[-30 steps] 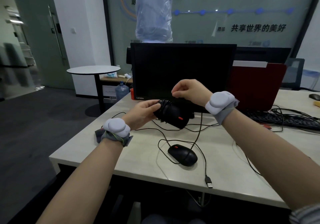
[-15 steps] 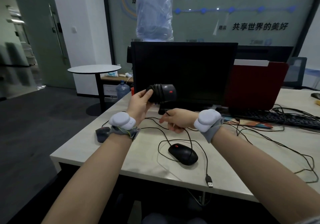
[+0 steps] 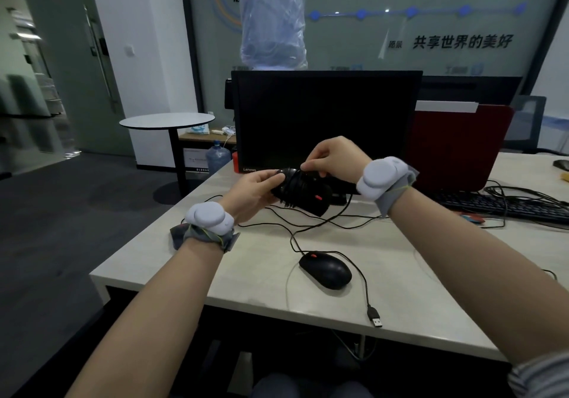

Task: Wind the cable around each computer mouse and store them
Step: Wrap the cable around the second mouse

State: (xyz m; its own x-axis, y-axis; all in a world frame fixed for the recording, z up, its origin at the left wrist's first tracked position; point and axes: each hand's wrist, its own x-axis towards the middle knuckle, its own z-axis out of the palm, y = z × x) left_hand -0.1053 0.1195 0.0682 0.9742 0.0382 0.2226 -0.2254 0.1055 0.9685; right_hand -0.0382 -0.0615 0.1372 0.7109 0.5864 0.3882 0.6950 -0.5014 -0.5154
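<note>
Mouse [image 3: 303, 193] lowered; right hand [image 3: 334, 156] now pinches cable atop it.

A black mouse [image 3: 303, 194] with a red wheel is seen wound in black cable. A second black mouse [image 3: 325, 269], red-wheeled too, is seen on a pale beige desk [image 3: 431, 290]. White wrist devices [image 3: 380, 174] on grey bands are worn. A striped sleeve [image 3: 542, 379] is seen.
</note>
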